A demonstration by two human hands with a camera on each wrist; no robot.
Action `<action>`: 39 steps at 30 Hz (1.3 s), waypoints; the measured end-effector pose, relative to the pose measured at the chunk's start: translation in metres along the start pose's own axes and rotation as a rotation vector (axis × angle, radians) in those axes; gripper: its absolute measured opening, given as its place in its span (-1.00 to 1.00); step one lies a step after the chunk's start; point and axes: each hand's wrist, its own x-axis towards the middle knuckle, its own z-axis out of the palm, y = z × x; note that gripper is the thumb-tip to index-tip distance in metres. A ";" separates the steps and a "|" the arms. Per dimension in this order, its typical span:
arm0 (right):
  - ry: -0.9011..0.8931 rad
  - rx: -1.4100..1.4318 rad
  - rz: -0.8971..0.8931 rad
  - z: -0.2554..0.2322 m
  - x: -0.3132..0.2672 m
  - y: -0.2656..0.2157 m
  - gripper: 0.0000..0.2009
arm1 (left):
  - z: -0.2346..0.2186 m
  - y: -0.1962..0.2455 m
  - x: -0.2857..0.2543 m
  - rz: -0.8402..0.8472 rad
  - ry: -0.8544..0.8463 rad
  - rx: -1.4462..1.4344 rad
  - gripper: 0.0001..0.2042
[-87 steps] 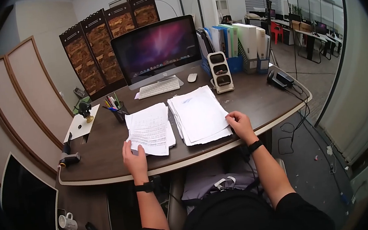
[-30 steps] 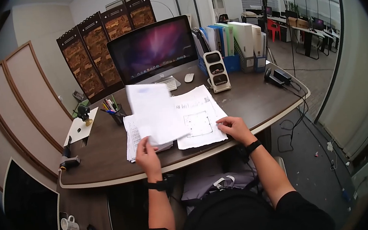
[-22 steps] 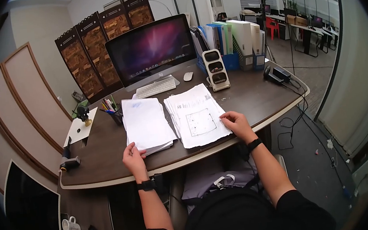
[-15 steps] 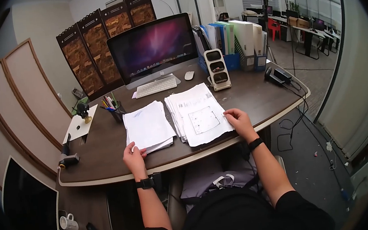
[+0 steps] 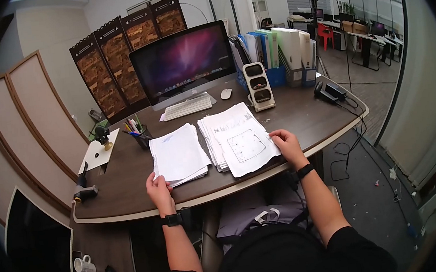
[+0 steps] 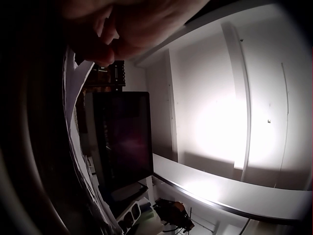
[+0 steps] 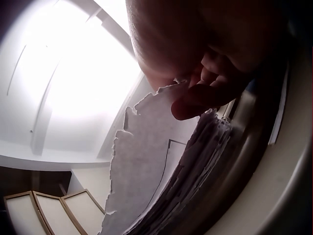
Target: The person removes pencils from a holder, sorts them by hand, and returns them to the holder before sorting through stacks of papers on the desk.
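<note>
Two stacks of paper lie side by side on the dark desk. My left hand [image 5: 160,192] is at the near left corner of the left stack [image 5: 179,154], fingers loosely bent. In the left wrist view an upturned paper corner [image 6: 79,81] reaches up by its fingertips. My right hand [image 5: 288,146] pinches the right edge of the top sheet [image 5: 251,151] of the right stack, which bears a drawn rectangle. Close up in the right wrist view, that sheet [image 7: 146,132] with its torn edge rises away from the thick stack [image 7: 208,139] below it.
A monitor [image 5: 183,60], a keyboard [image 5: 188,107] and a mouse [image 5: 226,93] stand behind the stacks. To the left is a pen holder [image 5: 142,138]. A three-slot holder [image 5: 259,86], upright binders [image 5: 288,50] and black adapters [image 5: 331,91] are to the right.
A sheet carried from the right stack has been laid over the printed page on the left stack, baring the drawn rectangle. Since then the right hand has drawn the new top sheet slightly rightward.
</note>
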 end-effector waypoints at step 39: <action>-0.175 0.020 0.085 0.001 -0.005 -0.013 -0.74 | 0.088 0.008 -0.109 0.514 -0.837 0.882 -0.42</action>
